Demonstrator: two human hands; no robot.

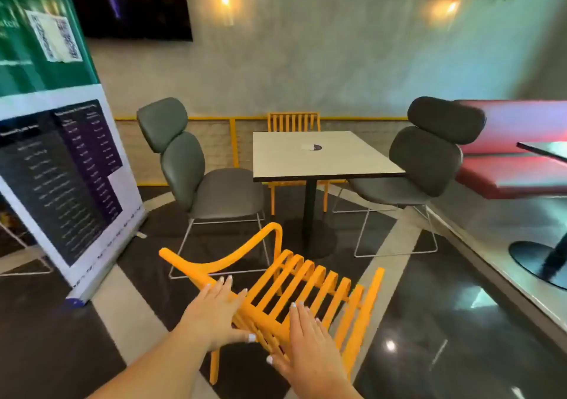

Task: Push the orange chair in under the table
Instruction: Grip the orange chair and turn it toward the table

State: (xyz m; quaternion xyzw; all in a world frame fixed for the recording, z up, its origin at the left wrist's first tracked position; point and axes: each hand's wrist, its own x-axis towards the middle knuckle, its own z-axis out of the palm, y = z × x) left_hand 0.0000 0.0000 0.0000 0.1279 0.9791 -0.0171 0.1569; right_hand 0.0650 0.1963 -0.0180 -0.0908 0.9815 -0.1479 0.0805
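The orange slatted chair (310, 282) stands on the floor in front of me, pulled out from the near side of the white square table (322, 159). Its backrest is closest to me and its seat points toward the table's black pedestal. My left hand (214, 316) lies flat on the left part of the backrest top, fingers spread. Laid over the backrest's middle is my right hand (310, 343), fingers extended, thumb under the rail. Neither hand is wrapped closed around the chair.
Two grey padded chairs (196, 168) (420, 159) flank the table. A second orange chair (293, 122) sits at the far side. A standing banner (61, 159) is at left. A red bench (515, 153) and another table base (537, 260) are at right.
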